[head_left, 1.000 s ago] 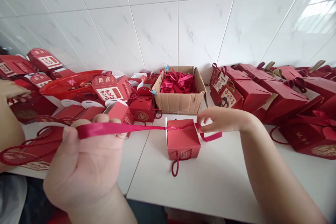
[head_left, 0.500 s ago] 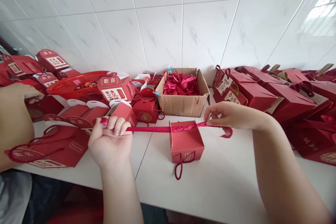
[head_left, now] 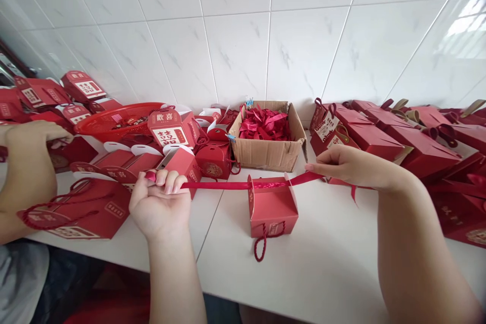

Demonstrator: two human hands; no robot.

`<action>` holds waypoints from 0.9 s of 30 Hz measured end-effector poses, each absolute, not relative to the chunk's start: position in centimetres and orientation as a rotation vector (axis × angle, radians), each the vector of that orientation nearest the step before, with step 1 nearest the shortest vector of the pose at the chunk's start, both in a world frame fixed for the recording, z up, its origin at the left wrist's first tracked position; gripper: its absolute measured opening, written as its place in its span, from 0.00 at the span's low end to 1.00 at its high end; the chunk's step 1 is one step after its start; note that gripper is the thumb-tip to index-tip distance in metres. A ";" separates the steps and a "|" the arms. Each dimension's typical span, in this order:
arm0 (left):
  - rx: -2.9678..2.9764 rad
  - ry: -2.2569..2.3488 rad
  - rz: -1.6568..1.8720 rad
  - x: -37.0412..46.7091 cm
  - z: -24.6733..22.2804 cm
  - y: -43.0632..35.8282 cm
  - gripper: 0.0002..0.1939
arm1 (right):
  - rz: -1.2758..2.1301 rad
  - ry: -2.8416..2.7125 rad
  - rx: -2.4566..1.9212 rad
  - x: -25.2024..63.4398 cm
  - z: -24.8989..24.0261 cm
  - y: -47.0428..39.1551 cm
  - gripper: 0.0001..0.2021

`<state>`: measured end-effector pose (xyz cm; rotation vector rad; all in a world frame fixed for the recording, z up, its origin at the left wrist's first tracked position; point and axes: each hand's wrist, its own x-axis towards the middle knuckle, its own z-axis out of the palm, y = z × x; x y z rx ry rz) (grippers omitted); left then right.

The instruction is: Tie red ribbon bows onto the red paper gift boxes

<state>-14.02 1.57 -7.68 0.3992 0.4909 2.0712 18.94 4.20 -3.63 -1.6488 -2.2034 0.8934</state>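
A small red gift box [head_left: 274, 210] with a twisted cord loop on its front stands on the white table. A dark red satin ribbon [head_left: 220, 186] runs through the upright end flaps across the top of this box. My left hand [head_left: 159, 202], palm up with curled fingers, grips the ribbon on the left. To the right of the box, my right hand [head_left: 341, 164] pinches the other stretch between thumb and fingers, and a loose tail hangs below it. Between both hands the ribbon is drawn nearly straight.
A cardboard box [head_left: 261, 154] of red ribbons stands by the tiled wall. Rows of finished-looking red boxes [head_left: 421, 147] fill the right. At left are more red boxes [head_left: 98, 207], a red plastic basket [head_left: 102, 126] and another person's arm [head_left: 30, 162].
My right hand has moved right and slightly up, pulling more ribbon through on that side. My left hand keeps its grip in nearly the same place. The view has shifted slightly.
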 end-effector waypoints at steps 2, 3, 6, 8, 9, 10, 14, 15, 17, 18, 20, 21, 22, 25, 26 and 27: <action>0.443 0.477 2.069 -13.8 -7.3 1.5 0.11 | 0.910 -2.143 -1.650 19.2 -3.3 3.9 0.26; 0.456 0.468 2.068 -13.6 -7.0 1.5 0.11 | 0.942 -2.121 -1.639 19.4 -3.0 3.7 0.25; 0.487 0.425 2.059 -12.9 -5.6 1.3 0.13 | 1.032 -2.056 -1.575 19.9 -2.1 2.7 0.23; 0.528 0.412 2.035 -12.3 -4.4 1.3 0.15 | 1.064 -2.015 -1.473 20.4 -1.5 2.0 0.22; 0.558 0.411 2.020 -12.0 -3.7 1.4 0.16 | 1.070 -1.996 -1.394 20.6 -1.4 1.7 0.22; 0.595 0.408 2.002 -11.7 -3.0 1.5 0.17 | 1.074 -1.972 -1.297 20.8 -1.3 1.5 0.22; 0.836 0.387 1.880 -9.6 0.2 2.1 0.17 | 1.094 -1.803 -0.936 21.2 -1.3 1.2 0.19; 0.918 0.389 1.818 -8.8 0.9 2.3 0.17 | 1.094 -1.744 -0.894 21.0 -1.3 1.2 0.19; 1.068 0.406 1.653 -7.0 2.4 2.5 0.18 | 1.079 -1.621 -0.860 20.6 -1.2 1.3 0.21; 1.135 0.436 1.551 -6.1 3.0 2.6 0.18 | 1.067 -1.556 -0.847 20.4 -1.2 1.4 0.22; 1.230 0.458 1.464 -4.2 4.0 2.7 0.17 | 1.064 -1.438 -0.815 20.0 -1.1 1.6 0.23; 1.255 0.467 1.448 -3.5 4.3 2.8 0.17 | 1.074 -1.395 -0.799 20.0 -1.1 1.8 0.22; 1.268 0.467 1.443 -2.9 4.6 2.8 0.17 | 1.085 -1.360 -0.791 20.0 -1.1 1.9 0.21; 1.324 0.451 1.426 -1.9 4.6 3.0 0.17 | 1.093 -1.328 -0.811 20.3 -1.3 2.2 0.19; 1.365 0.448 1.422 -1.8 4.4 3.0 0.17 | 1.091 -1.335 -0.814 20.4 -1.3 2.2 0.18; 1.417 0.450 1.422 -1.8 4.1 3.0 0.17 | 1.093 -1.340 -0.808 20.4 -1.2 2.1 0.17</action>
